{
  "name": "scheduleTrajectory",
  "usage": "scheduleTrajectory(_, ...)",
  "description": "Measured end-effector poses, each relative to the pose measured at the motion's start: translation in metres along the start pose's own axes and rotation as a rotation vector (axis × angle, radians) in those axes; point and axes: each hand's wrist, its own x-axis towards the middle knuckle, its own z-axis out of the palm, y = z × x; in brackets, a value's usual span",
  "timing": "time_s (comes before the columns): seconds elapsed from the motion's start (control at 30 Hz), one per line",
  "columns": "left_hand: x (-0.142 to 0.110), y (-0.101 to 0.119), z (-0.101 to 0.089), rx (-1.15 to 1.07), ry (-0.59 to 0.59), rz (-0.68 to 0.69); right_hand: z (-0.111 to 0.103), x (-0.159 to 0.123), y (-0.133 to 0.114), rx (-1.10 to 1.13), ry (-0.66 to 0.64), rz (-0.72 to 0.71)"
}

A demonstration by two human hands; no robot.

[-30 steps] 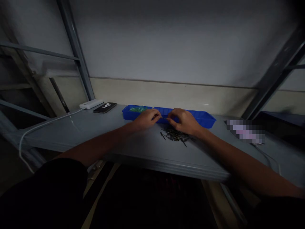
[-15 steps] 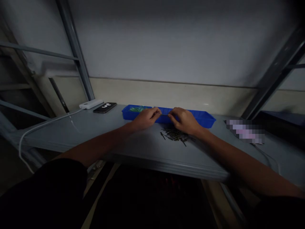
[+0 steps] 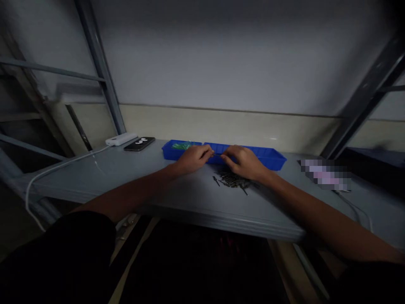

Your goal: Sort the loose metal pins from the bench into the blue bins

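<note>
Just in front of the blue tray (image 3: 268, 159), my left hand (image 3: 196, 158) and my right hand (image 3: 243, 161) face each other with a narrow gap between them. A thin, small rod-like piece (image 3: 217, 155) spans that gap, pinched at its ends by the fingertips of both hands. Its exact kind is too small to make out. Beneath my right hand lies a heap of small, slender metal pieces (image 3: 232, 179), partly hidden by the hand. Green plastic wrapping (image 3: 182, 146) sits in the tray's left compartment, beyond my left hand.
On the left of the grey tabletop (image 3: 177, 196) are a black phone (image 3: 136, 146) with white earbuds on it and a white power bank (image 3: 120, 139) with a cable. A blurred-out flat item (image 3: 327, 174) lies at the right. Metal frame posts (image 3: 103, 71) rise on both sides.
My right hand has shifted slightly left toward my left hand. The thin piece between the fingertips shows more clearly now. The tray and the heap look unchanged.
</note>
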Motion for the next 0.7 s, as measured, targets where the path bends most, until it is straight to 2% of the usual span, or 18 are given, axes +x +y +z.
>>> scheduleTrajectory(0.33,-0.0011,-0.0014,0.0025,-0.087,0.045,0.035,-0.0005,0.0009,-0.0020,-0.024,0.008,0.026)
scheduleTrajectory(0.7,-0.0024,0.0006,0.0014,-0.089,0.018,0.018,-0.0001,0.0004,-0.0005,0.023,0.002,0.013)
